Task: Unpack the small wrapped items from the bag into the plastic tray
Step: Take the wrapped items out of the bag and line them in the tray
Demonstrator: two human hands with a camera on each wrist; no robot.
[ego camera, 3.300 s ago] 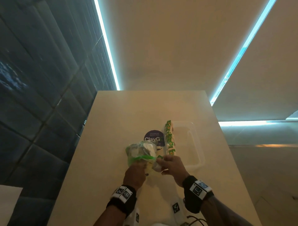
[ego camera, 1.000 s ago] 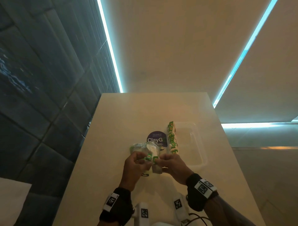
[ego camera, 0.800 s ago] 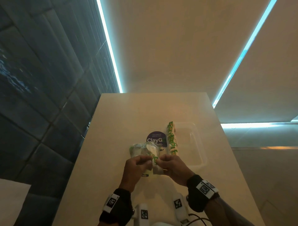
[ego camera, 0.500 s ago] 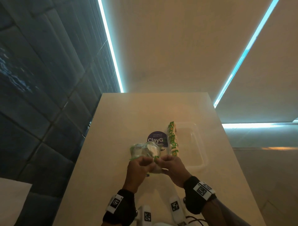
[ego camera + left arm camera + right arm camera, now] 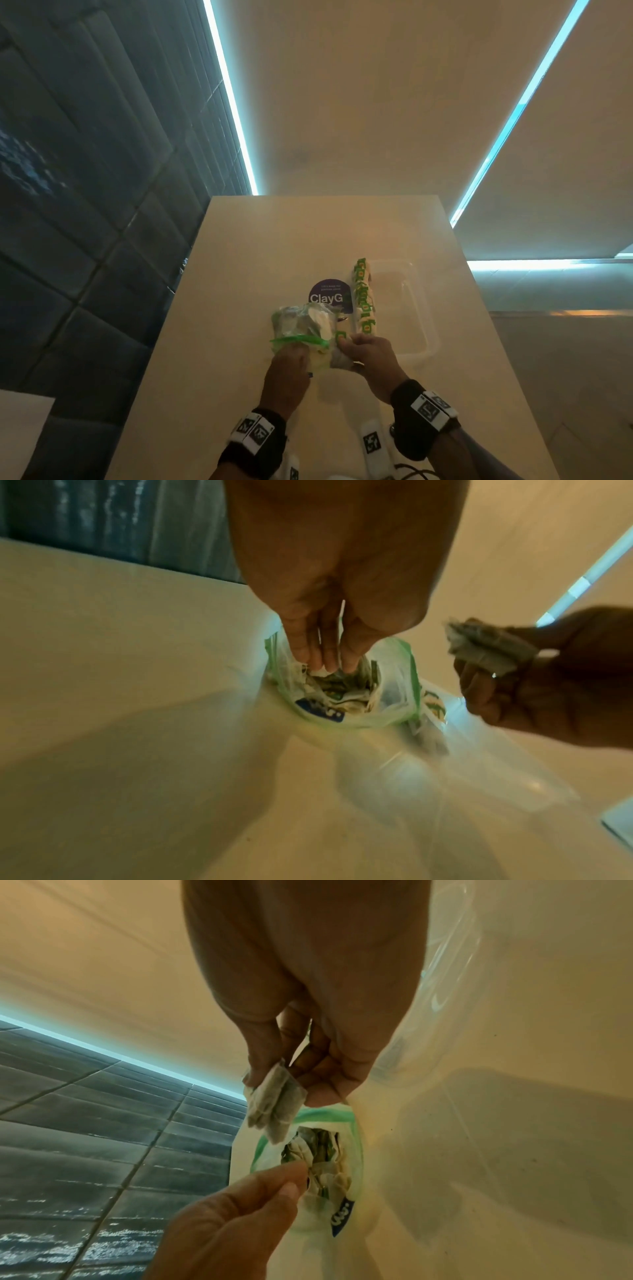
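Note:
A clear zip bag (image 5: 301,325) with a green rim lies on the pale table (image 5: 260,260), its mouth (image 5: 342,696) open and several small wrapped items (image 5: 322,1158) inside. My left hand (image 5: 287,363) pinches the bag at its rim, with the fingertips (image 5: 325,664) inside the mouth. Just right of the bag, my right hand (image 5: 366,353) pinches one small grey wrapped item (image 5: 274,1104) between thumb and fingers, clear of the mouth. That item (image 5: 489,647) also shows in the left wrist view. The clear plastic tray (image 5: 421,308) lies to the right, beyond my right hand.
A white roll with green lettering (image 5: 364,298) lies along the tray's left rim. A purple round "ClayG" label (image 5: 327,294) sits behind the bag. A dark tiled wall (image 5: 85,205) runs along the table's left side.
Both hands were pinching the bag's mouth close together. They have since parted, the mouth stands open, and my right hand has come away to the right holding a wrapped item.

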